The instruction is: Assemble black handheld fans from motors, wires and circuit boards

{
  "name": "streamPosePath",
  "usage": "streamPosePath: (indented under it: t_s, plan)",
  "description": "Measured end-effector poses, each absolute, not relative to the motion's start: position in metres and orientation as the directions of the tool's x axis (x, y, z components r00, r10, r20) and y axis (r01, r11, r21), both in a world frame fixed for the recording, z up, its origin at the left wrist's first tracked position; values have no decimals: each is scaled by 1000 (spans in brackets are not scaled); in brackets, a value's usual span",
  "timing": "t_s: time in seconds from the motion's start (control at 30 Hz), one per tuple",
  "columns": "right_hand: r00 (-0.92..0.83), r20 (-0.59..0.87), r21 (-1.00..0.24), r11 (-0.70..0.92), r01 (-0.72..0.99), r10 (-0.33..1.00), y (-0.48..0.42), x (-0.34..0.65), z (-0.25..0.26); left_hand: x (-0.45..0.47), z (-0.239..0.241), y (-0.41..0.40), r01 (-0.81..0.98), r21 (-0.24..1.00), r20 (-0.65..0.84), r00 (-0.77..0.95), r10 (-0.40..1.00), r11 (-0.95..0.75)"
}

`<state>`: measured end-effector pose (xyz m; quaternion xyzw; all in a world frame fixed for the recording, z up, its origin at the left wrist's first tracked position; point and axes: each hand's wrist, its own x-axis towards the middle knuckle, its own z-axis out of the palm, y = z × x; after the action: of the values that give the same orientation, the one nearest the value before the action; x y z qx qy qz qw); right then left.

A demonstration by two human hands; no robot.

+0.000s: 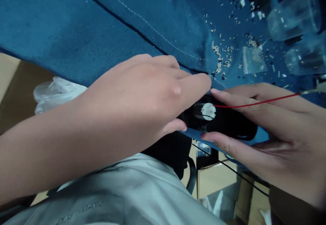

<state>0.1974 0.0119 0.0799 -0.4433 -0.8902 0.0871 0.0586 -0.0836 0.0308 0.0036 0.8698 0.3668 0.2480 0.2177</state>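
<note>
A black oblong casing [224, 119] sits between my two hands, with a round white hub [208, 111] set in its left end. My left hand [142, 89] comes in from the left and grips that end between its fingers and thumb. My right hand [267, 126] holds the casing from the right, with index finger above and thumb below. A thin red wire [254, 102] runs from the hub across my right fingers toward the right edge. A thin black wire [229, 167] runs down and right below the casing.
A blue cloth [76, 24] with a pale stitched seam spreads above my hands, scattered with small pale bits. At upper right stand clear plastic cups [292, 14] and a small clear bag [253, 60]. A white plastic bag [56, 94] lies at left. Cardboard boxes [216, 179] sit below.
</note>
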Motion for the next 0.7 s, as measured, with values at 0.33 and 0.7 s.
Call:
streamPosePath:
  t_s: [0.33, 0.7]
  plan:
    - [-553, 71, -241, 552, 798, 830, 2, 198, 71, -83, 9, 39, 547, 506, 215, 669, 712, -667]
    - [-641, 139, -325, 646, 690, 755, 11, 190, 64, -88, 4, 38, 517, 550, 231, 660, 715, -656]
